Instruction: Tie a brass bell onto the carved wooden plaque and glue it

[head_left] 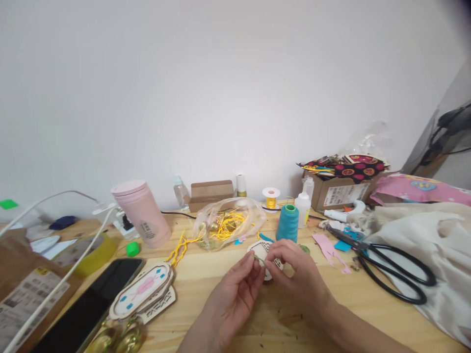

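On a wooden table, my left hand and right hand pinch a small green piece above a patterned cutout; slackened fingertips could drop it.

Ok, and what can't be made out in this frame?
All in the head view:
- Small green piece: shape unclear, blurred and partly covered by the left hand.
- Right hand: its grip on that piece is unclear, hidden by its own fingers.
- Wooden plaque: partly behind both hands.
- Gold bells: cut off by the bottom edge.
- Carton label: print too small.
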Demonstrator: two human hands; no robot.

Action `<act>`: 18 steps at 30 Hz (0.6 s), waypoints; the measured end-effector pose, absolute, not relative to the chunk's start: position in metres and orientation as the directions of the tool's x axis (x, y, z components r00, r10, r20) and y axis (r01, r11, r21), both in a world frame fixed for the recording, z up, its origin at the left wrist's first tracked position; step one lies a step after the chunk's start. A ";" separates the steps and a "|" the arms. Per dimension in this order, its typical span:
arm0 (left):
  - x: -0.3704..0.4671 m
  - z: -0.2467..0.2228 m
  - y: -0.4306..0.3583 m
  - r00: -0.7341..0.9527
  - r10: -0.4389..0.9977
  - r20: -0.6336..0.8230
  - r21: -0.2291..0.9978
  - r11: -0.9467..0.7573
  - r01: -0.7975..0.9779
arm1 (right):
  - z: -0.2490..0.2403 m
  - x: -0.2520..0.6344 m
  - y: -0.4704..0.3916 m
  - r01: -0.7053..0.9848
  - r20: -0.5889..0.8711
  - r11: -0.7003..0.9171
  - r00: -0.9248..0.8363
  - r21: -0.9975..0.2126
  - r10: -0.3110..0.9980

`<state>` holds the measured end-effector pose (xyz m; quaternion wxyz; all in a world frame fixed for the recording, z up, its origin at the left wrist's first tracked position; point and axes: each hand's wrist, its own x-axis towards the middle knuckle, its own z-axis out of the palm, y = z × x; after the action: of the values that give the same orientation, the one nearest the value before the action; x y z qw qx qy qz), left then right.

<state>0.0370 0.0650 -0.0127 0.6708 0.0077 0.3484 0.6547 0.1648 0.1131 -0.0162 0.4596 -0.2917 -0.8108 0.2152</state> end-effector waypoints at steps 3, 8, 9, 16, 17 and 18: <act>0.038 -0.015 0.064 -0.102 0.900 -0.424 0.538 0.160 -0.827 | -0.018 0.165 0.113 0.285 0.556 0.692 -0.431 -0.664 0.711; 0.040 -0.013 0.062 -0.107 0.914 -0.390 0.638 0.185 -0.747 | -0.019 0.165 0.112 0.255 0.434 0.568 -0.430 -0.783 0.791; 0.040 -0.013 0.062 -0.109 0.919 -0.379 0.654 0.183 -0.734 | -0.019 0.165 0.113 0.229 0.422 0.548 -0.427 -0.804 0.799; 0.039 -0.012 0.063 -0.150 0.957 -0.249 0.805 0.119 -0.582 | -0.020 0.163 0.112 0.114 0.428 0.536 -0.476 -0.836 0.768; 0.039 -0.012 0.063 -0.157 0.962 -0.225 0.829 0.104 -0.550 | -0.018 0.163 0.112 0.110 0.442 0.556 -0.489 -0.824 0.752; 0.039 -0.012 0.063 -0.163 0.966 -0.199 0.853 0.089 -0.515 | -0.017 0.163 0.111 0.107 0.457 0.577 -0.502 -0.810 0.734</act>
<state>0.0393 0.0629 -0.0119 0.5937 0.2574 0.4384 0.6238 0.1634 0.1112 -0.0166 0.4200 -0.2689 -0.7824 0.3730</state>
